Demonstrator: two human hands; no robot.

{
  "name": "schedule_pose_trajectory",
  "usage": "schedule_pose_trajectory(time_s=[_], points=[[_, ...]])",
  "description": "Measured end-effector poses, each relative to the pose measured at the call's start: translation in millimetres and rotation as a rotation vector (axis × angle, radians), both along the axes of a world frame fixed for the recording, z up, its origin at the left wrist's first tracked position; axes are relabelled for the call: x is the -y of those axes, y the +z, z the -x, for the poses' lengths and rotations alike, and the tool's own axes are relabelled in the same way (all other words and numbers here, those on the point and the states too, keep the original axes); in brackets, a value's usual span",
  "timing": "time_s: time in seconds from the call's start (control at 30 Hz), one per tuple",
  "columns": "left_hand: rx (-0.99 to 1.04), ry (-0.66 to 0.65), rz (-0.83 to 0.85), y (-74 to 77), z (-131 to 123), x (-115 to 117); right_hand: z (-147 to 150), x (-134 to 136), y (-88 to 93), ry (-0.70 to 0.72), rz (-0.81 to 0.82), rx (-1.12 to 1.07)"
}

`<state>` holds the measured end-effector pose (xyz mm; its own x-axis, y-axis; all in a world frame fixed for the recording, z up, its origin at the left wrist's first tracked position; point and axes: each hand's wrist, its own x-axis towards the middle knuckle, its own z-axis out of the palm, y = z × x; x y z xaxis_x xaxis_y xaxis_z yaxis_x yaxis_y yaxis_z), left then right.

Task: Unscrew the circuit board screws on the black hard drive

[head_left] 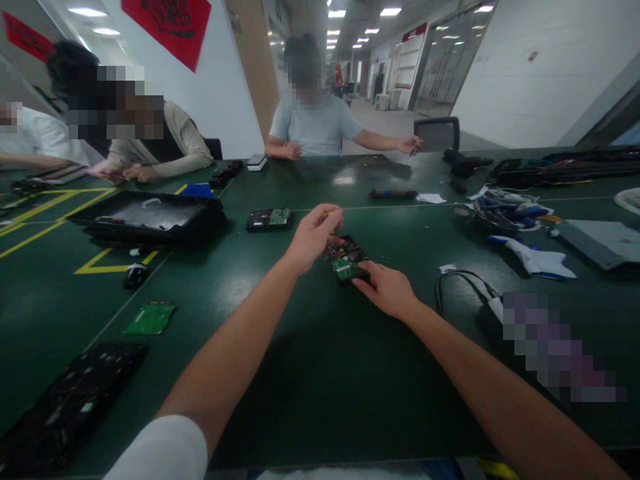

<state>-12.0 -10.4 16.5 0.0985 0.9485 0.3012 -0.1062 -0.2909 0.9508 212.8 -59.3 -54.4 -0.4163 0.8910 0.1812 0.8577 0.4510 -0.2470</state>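
Note:
A hard drive (341, 252) lies on the green tabletop in front of me, its underside with a green circuit board (346, 268) facing up. My left hand (314, 239) is closed over the drive's far left end. Its fingers pinch a slim screwdriver (331, 215), of which only a little yellow handle shows; the tip is hidden. My right hand (389, 288) grips the near right edge of the drive, thumb and fingers on its side. A few tiny screws (385, 258) are scattered just right of the drive.
Left are another hard drive (270, 219), a black tray (200, 217), a loose green board (151, 318) and a black device (75, 400). Right are a cable (465, 273), white-and-blue gloves (537, 259) and a grey box (603, 240). A person (315, 123) sits opposite; others sit left.

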Motion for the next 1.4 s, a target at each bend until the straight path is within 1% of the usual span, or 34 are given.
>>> schedule_pose_trajectory(time_s=[0.1,0.2,0.27,0.33,0.4,0.5,0.57,0.67,0.8,1.0,1.13,1.3,1.4], points=[[-0.264,0.157,-0.167,-5.2,4.0,-3.5,0.1,-0.1,0.2,-0.005,0.008,-0.002],[-0.503,0.31,-0.334,-5.7,9.4,-4.3,-0.1,-0.2,0.2,-0.006,0.013,0.001],[-0.606,0.379,-0.408,-4.8,11.7,-4.4,-0.2,-0.3,-0.4,-0.007,0.009,0.002],[-0.658,0.412,-0.464,-5.0,12.5,-5.1,-0.3,-0.5,-1.1,-0.006,0.002,-0.003],[-0.668,0.389,-0.511,-7.0,12.0,-6.5,-0.3,-0.8,-2.0,-0.004,-0.003,-0.009],[-0.644,0.284,-0.533,-11.0,10.1,-7.2,-0.4,-1.2,-2.8,-0.002,-0.009,-0.011],[-0.679,0.26,-0.562,-12.6,8.8,-5.5,-0.2,-1.2,-2.7,0.001,-0.012,-0.01],[-0.769,0.303,-0.606,-13.1,7.7,-1.9,0.3,-0.7,-1.4,0.005,-0.005,-0.013],[-0.739,0.332,-0.544,-14.5,7.3,-0.8,0.6,-0.2,0.0,0.005,0.001,-0.019],[-0.763,0.282,-0.509,-19.0,5.9,-2.7,0.0,-0.8,-1.5,0.006,-0.007,-0.016],[-0.843,0.289,-0.526,-15.0,7.9,-2.0,0.0,-0.3,-0.9,0.006,-0.008,-0.015],[-0.968,0.398,-0.61,-7.4,12.1,-2.8,0.1,-0.3,0.1,0.005,-0.002,0.002],[-1.016,0.392,-0.615,-6.3,12.1,-3.0,0.6,-0.4,-0.1,0.0,0.001,0.005]])
